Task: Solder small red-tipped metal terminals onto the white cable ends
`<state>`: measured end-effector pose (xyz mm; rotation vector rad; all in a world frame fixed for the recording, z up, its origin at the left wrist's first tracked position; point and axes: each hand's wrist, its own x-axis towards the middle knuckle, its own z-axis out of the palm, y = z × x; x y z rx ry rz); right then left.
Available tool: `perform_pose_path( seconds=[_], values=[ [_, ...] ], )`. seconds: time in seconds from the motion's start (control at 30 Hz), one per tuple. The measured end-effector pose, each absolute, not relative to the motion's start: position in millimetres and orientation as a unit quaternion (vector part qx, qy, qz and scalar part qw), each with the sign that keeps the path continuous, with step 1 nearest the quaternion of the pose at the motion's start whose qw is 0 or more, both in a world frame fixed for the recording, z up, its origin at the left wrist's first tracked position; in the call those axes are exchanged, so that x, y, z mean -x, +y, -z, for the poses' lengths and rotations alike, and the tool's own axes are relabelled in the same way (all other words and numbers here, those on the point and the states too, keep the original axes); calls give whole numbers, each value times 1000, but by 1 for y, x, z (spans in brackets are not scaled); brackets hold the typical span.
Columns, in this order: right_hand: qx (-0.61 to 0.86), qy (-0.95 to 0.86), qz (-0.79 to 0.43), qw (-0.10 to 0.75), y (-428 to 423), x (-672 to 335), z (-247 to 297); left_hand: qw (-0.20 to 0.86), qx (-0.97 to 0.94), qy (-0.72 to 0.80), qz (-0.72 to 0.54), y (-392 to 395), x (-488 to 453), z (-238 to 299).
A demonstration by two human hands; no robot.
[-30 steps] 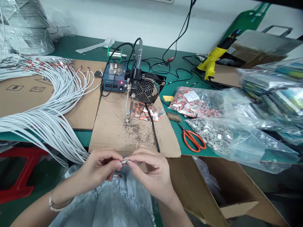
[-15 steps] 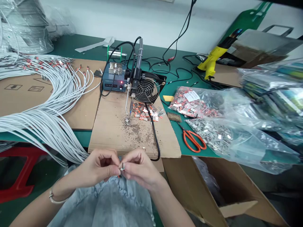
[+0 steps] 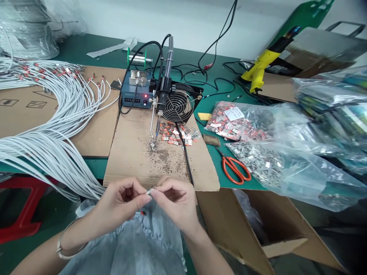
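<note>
The small whitish part (image 3: 149, 192) is pinched between the fingertips of both hands, in the air just in front of the near edge of the cardboard sheet (image 3: 134, 160) and above the grey cloth (image 3: 143, 244) on the lap. It is too small to tell whether it is a cable end or a metal clip.

A slip looks like the main risk. The grip is by fingertips only on something tiny, so a slight twist or uneven squeeze could flick it into the folds of the cloth or into the open cardboard box (image 3: 258, 233) beside the knee. The soldering iron (image 3: 160, 103) stands in its holder well beyond the hands, so a burn seems unlikely here.

The left hand (image 3: 123, 196) is closed on the part with thumb and forefinger, its other fingers curled in and the wrist bent, a bracelet (image 3: 61, 248) on the forearm. The right hand (image 3: 174, 198) meets it from the other side, thumb and forefinger gripping the same part, knuckles up
</note>
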<state>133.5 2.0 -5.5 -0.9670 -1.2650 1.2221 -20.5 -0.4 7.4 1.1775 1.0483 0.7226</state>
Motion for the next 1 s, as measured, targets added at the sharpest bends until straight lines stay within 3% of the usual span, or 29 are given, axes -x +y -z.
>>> perform_pose_path(
  seconds=[0.1, 0.37, 0.6, 0.7, 0.87, 1.0],
  values=[
    [396, -474, -498, 609, 0, -117, 15, 675, -476, 452, -337, 3, 18, -8],
    [379, -413, -516, 648, 8, -135, 16, 664, -482, 463, -335, 5, 21, 0],
    [449, -577, -503, 461, 11, -149, -1, 671, -486, 470, -303, 7, 20, -3],
    [443, -595, -473, 476, 10, -142, 1, 660, -487, 489, -296, 8, 17, -7],
    [412, -608, -350, 582, 4, -130, 12, 674, -469, 476, -315, 10, 18, 0],
    [379, -697, -310, 524, 16, -156, 4, 692, -474, 455, -299, 12, 27, 2]
  ],
)
